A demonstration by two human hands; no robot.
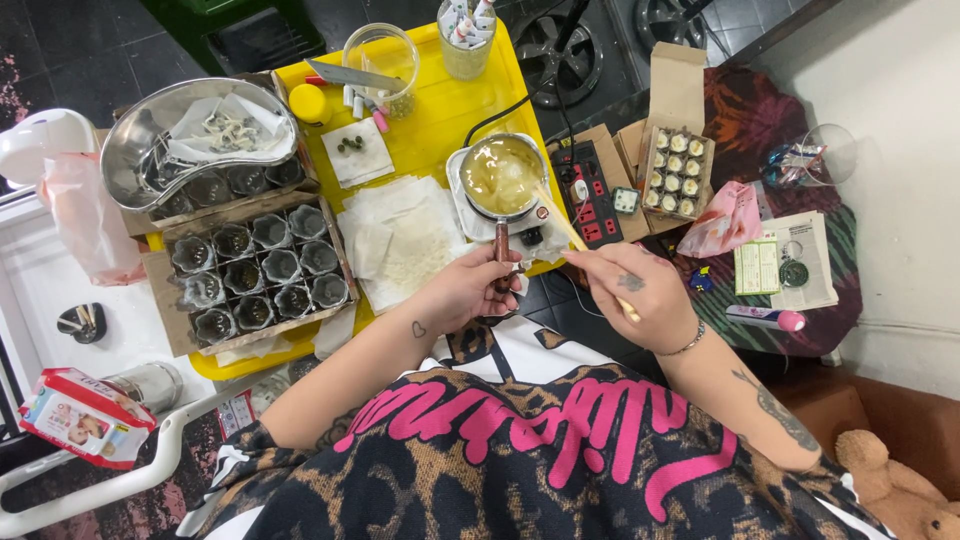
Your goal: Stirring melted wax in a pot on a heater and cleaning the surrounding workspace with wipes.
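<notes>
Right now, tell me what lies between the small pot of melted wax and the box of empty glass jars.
In the head view, white paper sheets on the yellow tray lie between the pot and the box of jars.

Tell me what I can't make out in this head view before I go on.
- Pot handle: its end hidden inside the left hand.
- Stirring stick: lower part covered by the right hand.
- Cardboard box of glass cups: contents too dark to tell.
- Metal bowl: small pieces inside too small to identify.
</notes>
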